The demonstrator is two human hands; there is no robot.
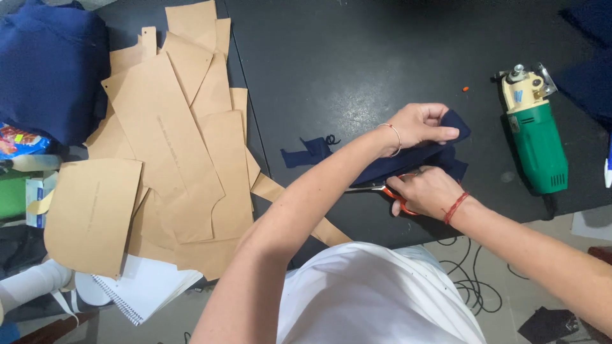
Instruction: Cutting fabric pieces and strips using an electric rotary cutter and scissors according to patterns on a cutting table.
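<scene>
My left hand (pixel 421 124) pinches navy fabric piece (pixel 414 159) on black counter (pixel 357 70); my right hand (pixel 426 191) grips orange-handled scissors (pixel 389 190) under fabric. Green electric cutter (pixel 535 137) near.

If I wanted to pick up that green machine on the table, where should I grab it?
Probably around the fat green body of the green machine, coming down from above. It lies flat on the black table, its round middle free on both sides. Keep away from the cream and metal end at the top, where the working parts sit.
</scene>
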